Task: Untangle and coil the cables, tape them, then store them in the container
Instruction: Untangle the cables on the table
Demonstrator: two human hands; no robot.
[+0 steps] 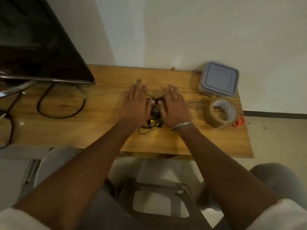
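Observation:
A tangle of thin black cables (153, 120) with small yellow bits lies in the middle of the wooden table (103, 130). My left hand (136, 102) rests flat on the table just left of the tangle, fingers stretched out, thumb touching the cables. My right hand (174, 105) lies flat on the other side, thumb at the tangle too, a metal bangle on its wrist. Both hands hold nothing. A square container (219, 79) with a grey-blue lid, closed, sits at the far right corner. A roll of brown tape (222, 113) lies in front of it.
Red-handled scissors (239, 122) peek out behind the tape roll near the right edge. A dark monitor (33, 47) on a metal stand fills the left of the table, with thick black leads (61, 103) looping beneath it. A stool stands under the table.

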